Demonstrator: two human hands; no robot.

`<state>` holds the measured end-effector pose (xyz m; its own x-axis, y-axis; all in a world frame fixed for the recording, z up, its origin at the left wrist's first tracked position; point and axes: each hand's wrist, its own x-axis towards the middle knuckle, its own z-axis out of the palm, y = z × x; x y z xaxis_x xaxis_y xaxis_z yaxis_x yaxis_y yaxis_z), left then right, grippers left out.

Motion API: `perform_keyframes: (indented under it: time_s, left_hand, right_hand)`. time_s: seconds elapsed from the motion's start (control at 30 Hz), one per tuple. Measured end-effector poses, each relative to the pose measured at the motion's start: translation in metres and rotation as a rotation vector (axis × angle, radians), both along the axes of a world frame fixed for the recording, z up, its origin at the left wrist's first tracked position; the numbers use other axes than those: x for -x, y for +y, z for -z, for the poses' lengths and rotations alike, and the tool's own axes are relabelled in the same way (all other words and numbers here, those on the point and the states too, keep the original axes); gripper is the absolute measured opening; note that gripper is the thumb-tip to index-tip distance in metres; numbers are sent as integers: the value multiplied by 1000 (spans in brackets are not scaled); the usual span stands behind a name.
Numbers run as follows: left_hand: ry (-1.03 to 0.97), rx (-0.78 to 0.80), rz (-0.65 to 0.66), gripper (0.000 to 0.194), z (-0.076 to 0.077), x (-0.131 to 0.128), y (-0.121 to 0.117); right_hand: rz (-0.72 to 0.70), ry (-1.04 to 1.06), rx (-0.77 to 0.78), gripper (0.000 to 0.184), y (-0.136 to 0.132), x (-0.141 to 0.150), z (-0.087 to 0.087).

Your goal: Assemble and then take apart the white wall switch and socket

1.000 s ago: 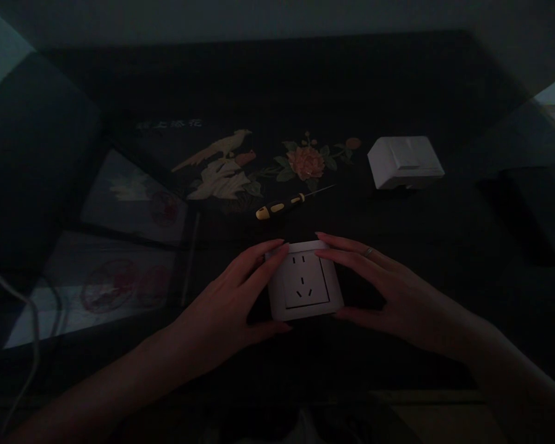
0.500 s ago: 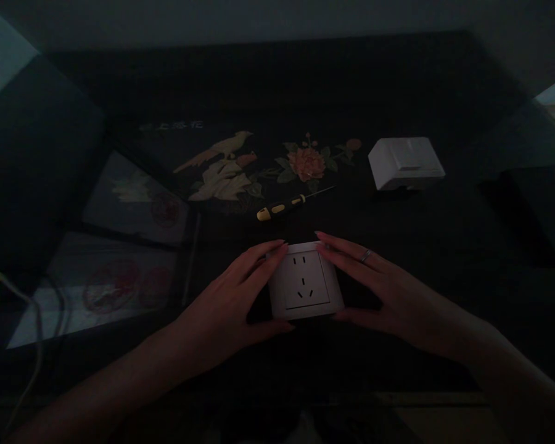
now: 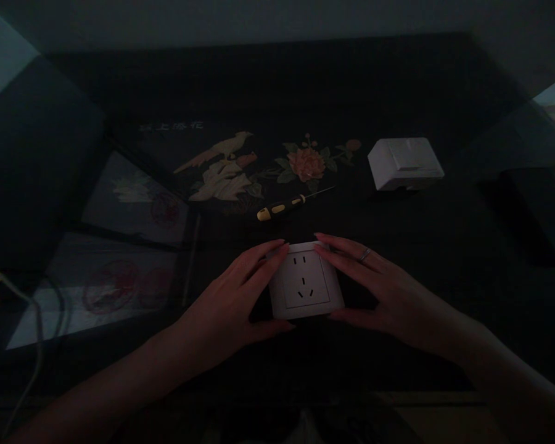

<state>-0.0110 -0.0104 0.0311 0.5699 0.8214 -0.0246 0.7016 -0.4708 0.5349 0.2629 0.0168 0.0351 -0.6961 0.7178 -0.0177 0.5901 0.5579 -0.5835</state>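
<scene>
A white wall socket (image 3: 305,281) with five slots lies face up on the dark table. My left hand (image 3: 226,308) grips its left side, fingers along the top left corner and thumb at the bottom edge. My right hand (image 3: 388,290), with a ring on one finger, grips the right side the same way. Both hands hold the socket between them. The scene is very dim.
A small screwdriver (image 3: 287,203) with a yellow and black handle lies just beyond the socket. A white switch box (image 3: 404,163) sits at the back right. The table top (image 3: 240,166) bears a bird and flower picture. A pale cable (image 3: 32,333) hangs at the left.
</scene>
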Motion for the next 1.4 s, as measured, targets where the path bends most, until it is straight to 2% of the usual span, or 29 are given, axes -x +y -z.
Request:
perform_keyframes:
  time_s: [0.27, 0.43, 0.6, 0.93, 1.23, 1.4]
  left_hand:
    - [-2, 16, -1, 102, -2, -2, 0]
    - [-4, 8, -22, 90, -1, -2, -1]
    - [-19, -19, -38, 85, 0, -2, -3]
    - [-27, 45, -95, 85, -2, -7, -5]
    - [-94, 131, -166, 83, -7, -12, -5]
    - [-149, 186, -186, 83, -5, -13, -3]
  right_hand:
    - [41, 32, 92, 77, 1, 0, 0]
    - [36, 33, 120, 79, 1, 1, -3]
    - [76, 58, 96, 66, 0, 4, -2]
    - [89, 73, 89, 68, -1, 8, -2]
    - [78, 28, 49, 64, -5, 10, -4]
    - [76, 46, 34, 69, -4, 10, -1]
